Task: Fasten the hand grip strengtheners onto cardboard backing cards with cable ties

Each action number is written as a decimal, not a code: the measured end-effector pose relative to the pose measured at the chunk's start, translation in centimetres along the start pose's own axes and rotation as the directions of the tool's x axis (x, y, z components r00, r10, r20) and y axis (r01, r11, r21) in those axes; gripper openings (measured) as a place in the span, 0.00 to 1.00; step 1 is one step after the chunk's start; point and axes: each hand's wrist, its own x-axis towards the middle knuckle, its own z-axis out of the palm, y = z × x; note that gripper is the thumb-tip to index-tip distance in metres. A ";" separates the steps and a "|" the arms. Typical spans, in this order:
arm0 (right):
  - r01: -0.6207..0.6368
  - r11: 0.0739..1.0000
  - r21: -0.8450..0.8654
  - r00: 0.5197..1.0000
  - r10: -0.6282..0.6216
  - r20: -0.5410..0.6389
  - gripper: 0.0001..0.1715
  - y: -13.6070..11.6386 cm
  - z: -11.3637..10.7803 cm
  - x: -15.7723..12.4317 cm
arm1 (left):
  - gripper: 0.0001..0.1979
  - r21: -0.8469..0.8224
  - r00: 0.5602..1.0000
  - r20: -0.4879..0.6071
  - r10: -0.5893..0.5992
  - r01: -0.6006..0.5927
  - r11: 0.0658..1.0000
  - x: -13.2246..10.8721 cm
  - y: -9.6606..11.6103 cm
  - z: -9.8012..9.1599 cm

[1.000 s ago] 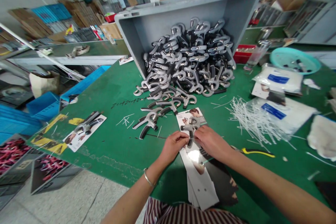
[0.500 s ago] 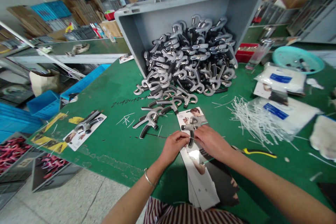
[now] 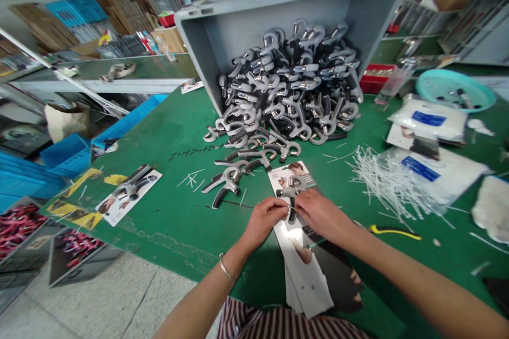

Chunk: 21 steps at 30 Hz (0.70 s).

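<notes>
A grey-and-black spring hand grip [image 3: 296, 183] lies on the top printed card [image 3: 278, 175] of a fanned stack. My left hand [image 3: 262, 221] and my right hand [image 3: 318, 213] meet over its black handle. Both are closed in a pinch, with a thin white cable tie [image 3: 291, 205] between the fingertips, across the handle. How the tie runs under the card is hidden. More hand grips [image 3: 226, 183] lie just beyond my left hand. Loose white cable ties [image 3: 392, 185] are heaped to the right.
A grey crate [image 3: 278, 5] on its side spills hand grips onto the green table. Yellow-handled cutters [image 3: 393, 231] lie right of my right forearm. A card with a hand grip [image 3: 129, 196] rests at the left edge. Behind the bags stands a turquoise basin [image 3: 455, 87].
My right fingertips have shifted slightly at the handle, and the white tie between my hands now shows more plainly. The hand grip and cards stay in place.
</notes>
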 end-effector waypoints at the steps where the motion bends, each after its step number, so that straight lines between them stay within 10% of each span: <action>1: -0.005 1.000 -0.004 1.000 0.005 0.007 0.10 -0.1 0.0 0.1 | 0.06 0.009 1.000 0.000 0.011 -0.011 1.000 0.0 0.1 0.1; 14: -0.010 0.999 -0.035 1.000 0.010 0.013 0.10 -0.3 -0.1 0.0 | 0.06 0.020 1.000 0.007 -0.010 0.010 1.000 0.1 0.1 -0.1; 21: 0.040 0.991 0.124 0.998 -0.034 -0.052 0.08 0.1 0.5 -0.4 | 0.07 0.573 0.964 0.152 0.218 -0.265 0.776 -0.2 2.2 0.1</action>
